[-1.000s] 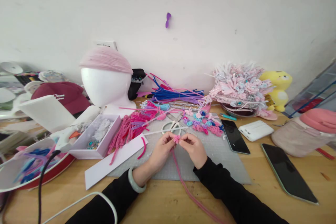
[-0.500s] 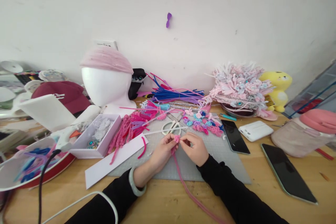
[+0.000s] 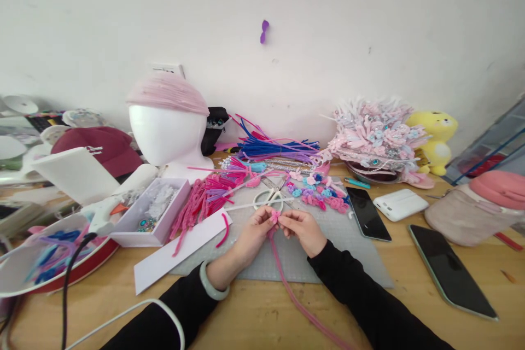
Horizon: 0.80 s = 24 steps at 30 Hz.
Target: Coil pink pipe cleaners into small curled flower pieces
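Observation:
My left hand (image 3: 253,235) and my right hand (image 3: 302,231) meet over the grey cutting mat (image 3: 348,262). Both pinch a small pink pipe-cleaner flower (image 3: 274,216) between their fingertips. Its long pink stem (image 3: 293,298) trails down across the mat and the wooden table toward me. A pale green bangle (image 3: 211,283) sits on my left wrist. White-handled scissors (image 3: 268,197) lie just beyond my fingers, and a row of small pink, blue and purple flowers (image 3: 320,197) lies behind my right hand.
A white mannequin head with a pink cap (image 3: 166,120) stands at the back left, beside an open box of beads (image 3: 150,213) and a glue gun (image 3: 102,213). Pipe-cleaner bundles (image 3: 270,147), a decorated headdress (image 3: 375,139), two phones (image 3: 449,268) and a power bank (image 3: 400,203) lie around.
My hands have stayed together on the flower, with small finger shifts; my right hand has closed in slightly toward the left.

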{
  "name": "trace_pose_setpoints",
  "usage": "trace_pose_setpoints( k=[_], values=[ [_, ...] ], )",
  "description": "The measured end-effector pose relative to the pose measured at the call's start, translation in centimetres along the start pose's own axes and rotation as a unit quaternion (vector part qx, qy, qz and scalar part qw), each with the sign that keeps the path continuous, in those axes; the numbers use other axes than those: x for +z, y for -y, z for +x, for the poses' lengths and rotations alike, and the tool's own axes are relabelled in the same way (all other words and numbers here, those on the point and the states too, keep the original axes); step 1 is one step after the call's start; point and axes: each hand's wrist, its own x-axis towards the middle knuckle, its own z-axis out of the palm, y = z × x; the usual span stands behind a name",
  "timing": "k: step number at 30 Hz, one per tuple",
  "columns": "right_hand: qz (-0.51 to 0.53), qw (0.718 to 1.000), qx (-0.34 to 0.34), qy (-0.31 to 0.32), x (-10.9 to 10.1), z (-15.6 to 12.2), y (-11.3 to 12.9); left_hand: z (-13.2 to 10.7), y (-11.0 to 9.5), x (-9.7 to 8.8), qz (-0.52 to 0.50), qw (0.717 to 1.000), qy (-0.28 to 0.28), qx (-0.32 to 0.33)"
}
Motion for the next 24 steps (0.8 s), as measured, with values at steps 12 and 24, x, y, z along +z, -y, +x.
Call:
trace_pose_setpoints(
  k=[12, 24],
  values=[
    [0.12, 0.989, 0.082, 0.036, 0.47, -0.39, 0.28, -0.17, -0.41, 0.18, 0.079, 0.996, -0.003, 0.051],
    [-0.087, 0.989, -0.093, -0.068, -0.01, 0.1, -0.35, -0.21, -0.79, -0.16, 0.215, 0.971, -0.033, 0.095]
  ],
)
